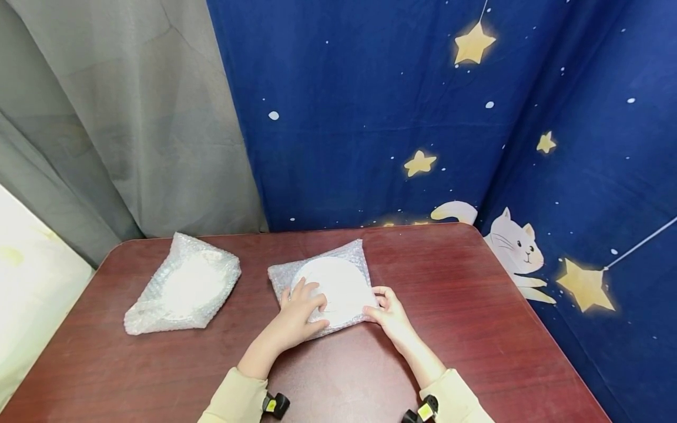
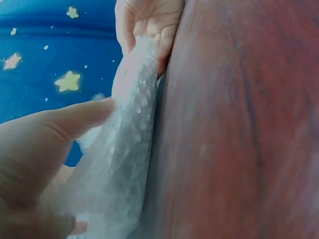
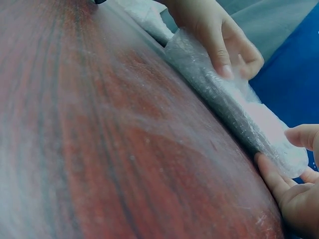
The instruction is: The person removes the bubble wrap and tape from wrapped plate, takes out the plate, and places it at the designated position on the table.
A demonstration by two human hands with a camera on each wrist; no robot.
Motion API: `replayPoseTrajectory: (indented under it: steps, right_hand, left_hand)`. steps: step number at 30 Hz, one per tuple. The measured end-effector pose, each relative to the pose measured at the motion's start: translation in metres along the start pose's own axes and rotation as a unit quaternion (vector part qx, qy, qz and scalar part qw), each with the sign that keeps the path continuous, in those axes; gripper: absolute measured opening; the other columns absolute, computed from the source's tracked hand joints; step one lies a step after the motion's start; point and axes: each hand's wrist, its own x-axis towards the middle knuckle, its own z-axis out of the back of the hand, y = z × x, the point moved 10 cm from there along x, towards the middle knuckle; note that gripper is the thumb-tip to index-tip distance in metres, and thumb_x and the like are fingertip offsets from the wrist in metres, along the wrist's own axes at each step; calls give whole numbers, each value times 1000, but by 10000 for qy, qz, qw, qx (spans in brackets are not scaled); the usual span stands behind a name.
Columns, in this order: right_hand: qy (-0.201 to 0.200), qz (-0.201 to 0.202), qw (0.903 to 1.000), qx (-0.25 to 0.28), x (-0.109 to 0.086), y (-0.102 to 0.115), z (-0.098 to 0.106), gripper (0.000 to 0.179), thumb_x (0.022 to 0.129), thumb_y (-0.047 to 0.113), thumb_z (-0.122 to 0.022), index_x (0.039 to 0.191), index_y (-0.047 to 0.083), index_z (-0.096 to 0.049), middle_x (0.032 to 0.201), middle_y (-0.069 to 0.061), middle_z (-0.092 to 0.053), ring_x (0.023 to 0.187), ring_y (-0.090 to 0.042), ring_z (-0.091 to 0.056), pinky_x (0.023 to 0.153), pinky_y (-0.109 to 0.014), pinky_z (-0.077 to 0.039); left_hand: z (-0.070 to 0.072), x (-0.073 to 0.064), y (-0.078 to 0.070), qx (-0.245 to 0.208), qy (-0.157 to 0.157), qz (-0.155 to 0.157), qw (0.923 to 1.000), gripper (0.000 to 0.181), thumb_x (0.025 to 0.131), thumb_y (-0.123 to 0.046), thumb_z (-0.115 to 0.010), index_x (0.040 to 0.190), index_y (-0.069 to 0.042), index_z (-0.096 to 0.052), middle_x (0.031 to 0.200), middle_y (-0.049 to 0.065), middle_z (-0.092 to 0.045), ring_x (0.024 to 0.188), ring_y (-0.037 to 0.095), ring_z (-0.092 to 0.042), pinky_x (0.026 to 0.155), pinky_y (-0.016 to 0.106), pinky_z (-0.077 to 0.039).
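Note:
A round white plate (image 1: pixel 341 288), wrapped in a clear bubble-wrap bag (image 1: pixel 351 251), lies on the table in the middle of the head view. My left hand (image 1: pixel 297 311) rests on its left part, fingers spread and slightly bent, the thumb near the front edge. At the right edge, my right hand (image 1: pixel 390 320) pinches the wrapped plate, thumb on top. In the right wrist view, fingers (image 3: pixel 276 179) of that hand reach under the rim. The bubble wrap (image 2: pixel 132 129) stands out along the near side in the left wrist view.
A second bubble-wrapped package (image 1: pixel 185 288) with a bright white middle lies to the left on the reddish-brown table (image 1: pixel 455 329). Behind the table hang a grey curtain (image 1: pixel 132 117) and a blue curtain (image 1: pixel 359 117) with stars and a cat.

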Motion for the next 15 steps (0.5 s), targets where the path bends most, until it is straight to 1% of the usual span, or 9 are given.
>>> replayPoseTrajectory:
  steps: [3,5,11,15]
  right_hand:
    - [6,24,10000,-44,0,0,0,47,84,-9,-60,125,-8,-38,100,-18,-59,80,-15,-63,73,-30,-54]
    - [7,58,10000,-70,0,-1,1,46,84,-9,-59,126,-8,-38,101,-18,-59,81,-16,-63,73,-30,-54]
    - [8,90,9999,-75,0,-2,2,45,85,-9,-58,125,-8,-38,103,-19,-59,83,-16,-63,74,-30,-54]
    - [20,123,9999,-79,1,-1,1,45,85,-10,-58,125,-8,-38,102,-19,-59,82,-15,-63,74,-30,-54]
  left_hand:
    - [8,0,4,-254,-269,65,9993,37,82,-23,-77,79,-18,-40,129,20,-49,132,51,-26,96,70,-14]
    - [12,0,6,-336,-385,77,9987,36,82,-20,-77,81,-17,-41,129,20,-50,132,50,-28,96,68,-15]
    - [15,-1,4,-390,-424,-73,9983,27,83,-14,-75,94,-18,-51,133,20,-49,132,47,-30,97,64,-16]
    - [16,0,2,-383,-497,-212,9978,31,84,-11,-73,108,-19,-55,134,20,-49,132,45,-32,97,64,-17]
